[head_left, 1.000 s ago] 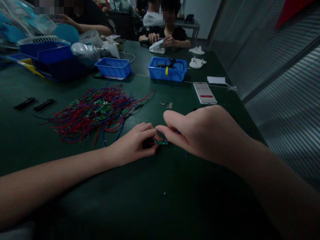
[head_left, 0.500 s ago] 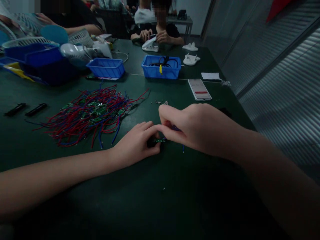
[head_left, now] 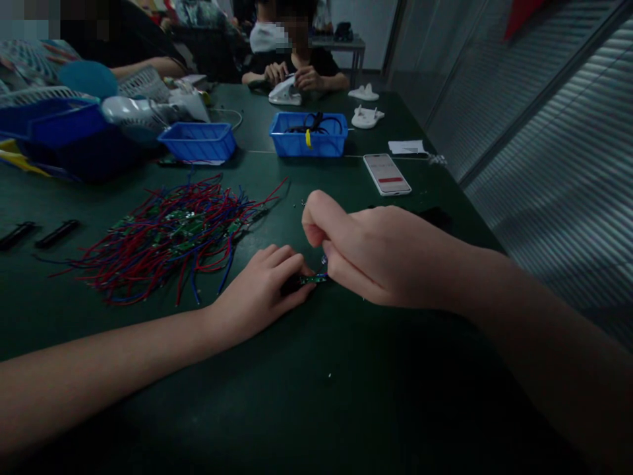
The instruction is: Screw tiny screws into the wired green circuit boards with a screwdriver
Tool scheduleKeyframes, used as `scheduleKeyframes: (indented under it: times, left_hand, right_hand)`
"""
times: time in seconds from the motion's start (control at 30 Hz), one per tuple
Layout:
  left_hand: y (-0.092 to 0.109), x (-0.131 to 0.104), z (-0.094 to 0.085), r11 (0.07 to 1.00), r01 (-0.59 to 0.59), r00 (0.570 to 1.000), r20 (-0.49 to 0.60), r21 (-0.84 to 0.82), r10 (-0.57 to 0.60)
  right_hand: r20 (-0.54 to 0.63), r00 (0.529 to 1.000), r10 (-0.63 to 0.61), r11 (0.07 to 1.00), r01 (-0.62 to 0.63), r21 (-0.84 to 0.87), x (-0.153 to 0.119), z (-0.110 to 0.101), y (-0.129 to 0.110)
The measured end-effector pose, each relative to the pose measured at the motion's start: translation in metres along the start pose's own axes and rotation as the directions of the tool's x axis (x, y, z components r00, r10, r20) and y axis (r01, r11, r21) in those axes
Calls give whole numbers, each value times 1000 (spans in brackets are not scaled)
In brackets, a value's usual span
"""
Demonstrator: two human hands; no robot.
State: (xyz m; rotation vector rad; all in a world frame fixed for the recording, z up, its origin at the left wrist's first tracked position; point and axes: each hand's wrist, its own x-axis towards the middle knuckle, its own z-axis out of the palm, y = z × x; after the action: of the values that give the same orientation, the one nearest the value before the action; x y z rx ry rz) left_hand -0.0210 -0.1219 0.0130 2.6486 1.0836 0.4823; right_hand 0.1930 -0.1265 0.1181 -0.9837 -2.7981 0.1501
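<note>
A person works at a dark green table [head_left: 222, 409], both bare hands meeting over a small green circuit board [head_left: 313, 280] just above or on its surface. The left hand [head_left: 264, 284] has its fingers curled and nearly closed, thumb and fingertips pinching the board's left end. The right hand [head_left: 370, 254] is partly curled at the board's other end, index finger bent above the thumb; a bit of blue shows near the fingertips, perhaps wire, but whether they grip it cannot be told.

The board is slight and the pinch covers only one end, so a sideways pull from the right could twist it loose or strain a wire joint. The right hand also hides much of the work, making a slip harder to spot. Behind the knuckles lie tiny metal pieces [head_left: 303, 202], which a brush of the index finger could scatter.

To the left, a tangle of red and blue wired boards [head_left: 173, 231] spreads close beyond the left forearm, its loose ends liable to snag a sleeveless reach. Two black plastic parts [head_left: 58, 233] sit farther left. A phone [head_left: 387, 175] lies beyond the right hand, near the table's slanting right edge, which the right forearm crosses. The widest room for movement is on the near side, between the forearms; blue bins [head_left: 309, 144] line the far side.
</note>
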Motion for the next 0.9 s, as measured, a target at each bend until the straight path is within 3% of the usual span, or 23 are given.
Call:
scheduleKeyframes:
  times: [0.17, 0.4, 0.5, 0.63, 0.8, 0.9]
  left_hand:
    - [1, 0, -1, 1000, -15, 1000, 6, 15, 15]
    - [0, -2, 1, 996, 38, 998, 54, 84, -42]
    - [-2, -3, 1, 993, 15, 998, 52, 120, -22]
    - [-3, -4, 0, 992, 0, 1000, 2, 130, 0]
    - [-4, -5, -1, 996, 6, 996, 92, 89, -14]
    - [-4, -6, -1, 995, -19, 999, 48, 93, 14]
  right_hand:
    - [-32, 999, -8, 984, 3, -178, 2, 3, -1]
    - [-224, 965, 134, 952, -189, -242, 7, 19, 2]
    - [-139, 983, 118, 987, -131, -90, 6, 15, 0]
    - [-9, 1000, -4, 995, 5, 99, 4, 6, -6]
    - [-77, 997, 6, 995, -14, -95, 6, 12, -9]
    - [-133, 991, 25, 984, -48, -173, 8, 20, -8]
